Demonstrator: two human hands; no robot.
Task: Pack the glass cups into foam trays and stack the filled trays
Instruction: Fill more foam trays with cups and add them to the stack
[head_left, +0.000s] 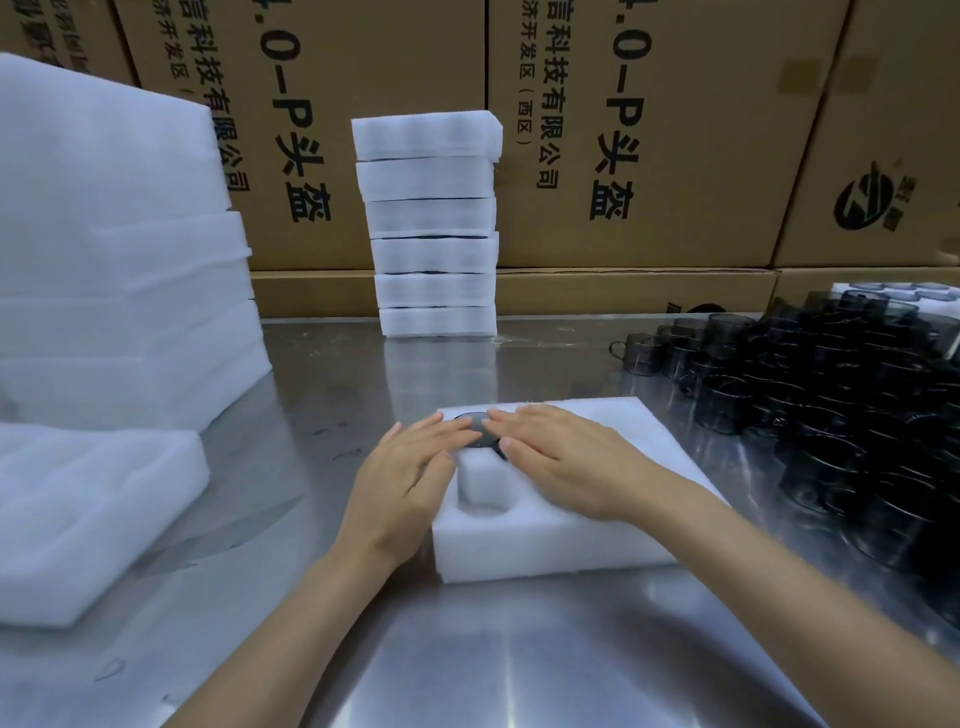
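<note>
- At the centre of the frame, the left hand and the right hand are laid flat, fingers straight, on top of a foam tray; nothing is gripped by either.
- The fingertips of both hands are brought together over a dark glass cup seated in a pocket at the tray's far left corner; only part of the cup's round rim is seen between the fingers.
- Just nearer the camera, an empty pocket is seen in the tray between the two hands.
- The tray is rested on a steel table, which fills the lower part of the frame.
- At the right edge, a crowd of loose smoky glass cups with handles is gathered on the table, well apart from the tray.
- At the upper centre, a stack of filled trays, six high, is stood on the table.
- At the left, a tall pile of foam slabs is seen, with one empty foam tray laid in front of it.
- Behind everything, printed cardboard boxes are ranged across the top of the frame.
</note>
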